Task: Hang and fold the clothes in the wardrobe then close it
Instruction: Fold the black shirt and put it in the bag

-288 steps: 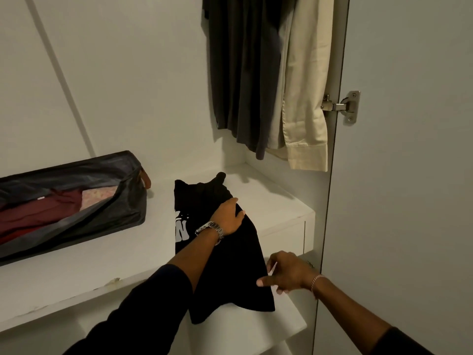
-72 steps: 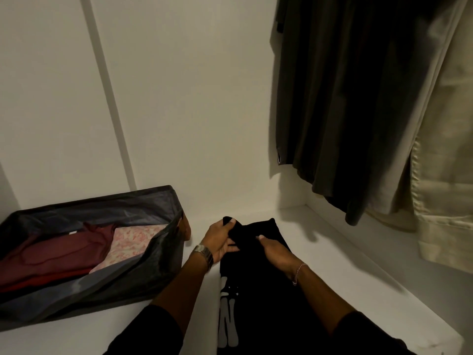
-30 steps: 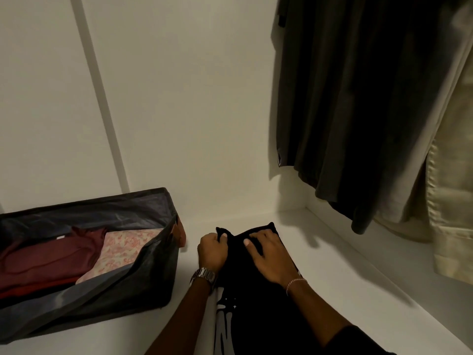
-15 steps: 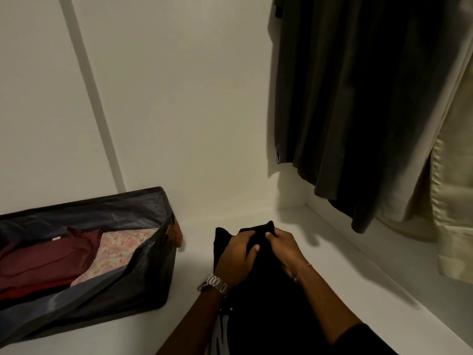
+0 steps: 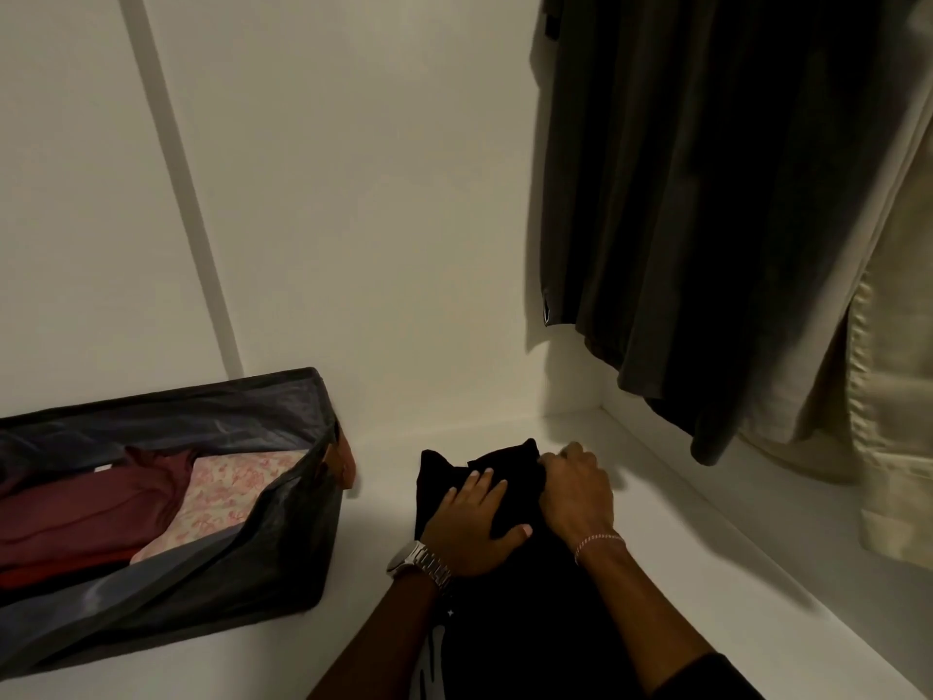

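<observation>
Black garment — lying on the white wardrobe shelf, near centre, its far end bunched and a white print showing at the near edge. Left hand, with a metal watch at the wrist, rests flat on the garment, fingers straight and spread, pressing the cloth down. Right hand, a thin bracelet at the wrist, sits just beside it at the garment's far right edge, its fingers curled and pinching the fabric there. Dark fabric storage box — on the same shelf to the left, open-topped, apart from the garment; inside it a folded maroon piece and, to its right, a pink floral piece. Hanging clothes, upper right: dark garments with hems clear of the shelf, and a cream shirt at the far right edge. White back wall behind.
</observation>
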